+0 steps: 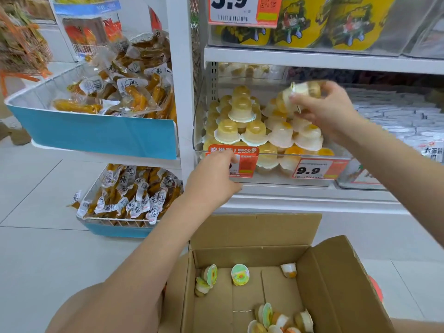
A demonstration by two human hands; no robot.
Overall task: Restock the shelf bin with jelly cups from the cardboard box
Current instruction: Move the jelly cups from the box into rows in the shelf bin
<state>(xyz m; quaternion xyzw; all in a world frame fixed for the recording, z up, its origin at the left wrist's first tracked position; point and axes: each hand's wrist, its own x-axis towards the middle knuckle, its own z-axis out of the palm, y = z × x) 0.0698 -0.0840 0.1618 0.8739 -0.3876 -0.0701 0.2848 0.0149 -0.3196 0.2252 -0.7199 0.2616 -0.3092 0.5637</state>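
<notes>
Head view looks down past my arms at a pale tiled floor point(36, 188) and white metal shelving point(312, 60). No surface here; the open box point(336, 280) sits near me at the bottom of the scene, plain brown corrugated card with flaps up, holding a scatter of loose cups point(240, 274) with foil lids along its far wall and near right corner. Beyond it, on the shelf, the clear plastic bin point(197, 131) is heaped with domed, translucent jelly cups point(241, 110), yellow at the left and white with orange at the right, stacked upside down on their wide rims. Red and white price tags point(314, 169) hang on its front. My right hand point(324, 109) is above the right of the heap, fingers curled round a few cups point(304, 91), blurred. My left hand point(213, 175) reaches toward the bin's front left, fingers loosely bent at the red tag point(242, 162), holding nothing that I can see. At the left, blue-fronted wire baskets point(96, 133) hold glossy vacuum packs of orange-brown snacks point(134, 97). Yellow tubs point(300, 22) stand on the shelf above.
</notes>
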